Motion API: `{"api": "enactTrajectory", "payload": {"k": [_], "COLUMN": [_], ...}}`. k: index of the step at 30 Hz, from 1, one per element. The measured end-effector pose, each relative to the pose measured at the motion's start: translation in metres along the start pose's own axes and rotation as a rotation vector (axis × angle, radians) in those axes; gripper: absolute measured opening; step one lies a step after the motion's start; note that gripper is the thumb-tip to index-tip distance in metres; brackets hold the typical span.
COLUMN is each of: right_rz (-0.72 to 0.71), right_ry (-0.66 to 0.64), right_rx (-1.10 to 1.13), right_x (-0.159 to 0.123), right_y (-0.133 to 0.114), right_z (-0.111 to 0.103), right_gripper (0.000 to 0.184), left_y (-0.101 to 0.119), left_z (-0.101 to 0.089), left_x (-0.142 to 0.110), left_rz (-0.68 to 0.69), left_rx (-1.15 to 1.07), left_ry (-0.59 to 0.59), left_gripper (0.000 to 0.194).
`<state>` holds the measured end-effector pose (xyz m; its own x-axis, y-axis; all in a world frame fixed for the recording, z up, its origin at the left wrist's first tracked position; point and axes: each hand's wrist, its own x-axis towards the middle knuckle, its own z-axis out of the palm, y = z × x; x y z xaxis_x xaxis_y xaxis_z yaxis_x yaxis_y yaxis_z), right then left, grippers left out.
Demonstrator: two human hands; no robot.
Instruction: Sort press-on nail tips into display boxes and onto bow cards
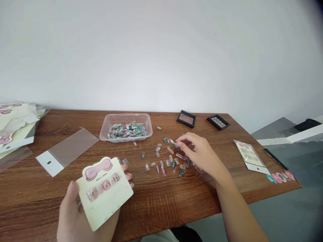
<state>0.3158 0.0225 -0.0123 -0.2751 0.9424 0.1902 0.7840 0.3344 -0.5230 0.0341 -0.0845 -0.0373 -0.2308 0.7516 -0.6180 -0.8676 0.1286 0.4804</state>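
Note:
My left hand [85, 218] grips a cream display card [111, 198] by its edges, tilted toward me. A pink bow is printed at its top, and a row of several pink and clear press-on nails [103, 187] is stuck across it. My right hand [195, 148] reaches over a scatter of loose press-on nails [174, 163] in clear, pink and green. Its thumb and forefinger are pinched at a pale nail [176, 145] at the far side of the scatter; whether it is lifted I cannot tell.
Behind stands a clear plastic box [126, 138] full of nails. An empty clear sleeve [68, 151] lies left, near stacked cards [15, 124]. Two black-framed cases [186, 119] sit at the back. At right are a packaged card [251, 156], a black pen [276, 159] and round stickers [280, 177].

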Motion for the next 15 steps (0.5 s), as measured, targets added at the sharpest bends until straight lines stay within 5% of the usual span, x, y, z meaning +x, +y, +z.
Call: {"api": "enactTrajectory", "payload": {"k": [9,15], "right_rz": [-0.123,-0.142], "right_ry": [0.005,0.043], "right_rx": [-0.221,-0.225], "right_x": [0.007,0.013], "right_y": [0.008,0.017], "right_z": [0.027,0.038], "right_gripper": [0.028,0.030], "left_y": [0.000,-0.003], "left_z": [0.008,0.013], "left_x": [-0.004,-0.009], "left_rz": [0.025,0.040], "left_rx": [-0.037,-0.032], "left_ry": [-0.002,0.096], "left_gripper": [0.050,0.054]}}
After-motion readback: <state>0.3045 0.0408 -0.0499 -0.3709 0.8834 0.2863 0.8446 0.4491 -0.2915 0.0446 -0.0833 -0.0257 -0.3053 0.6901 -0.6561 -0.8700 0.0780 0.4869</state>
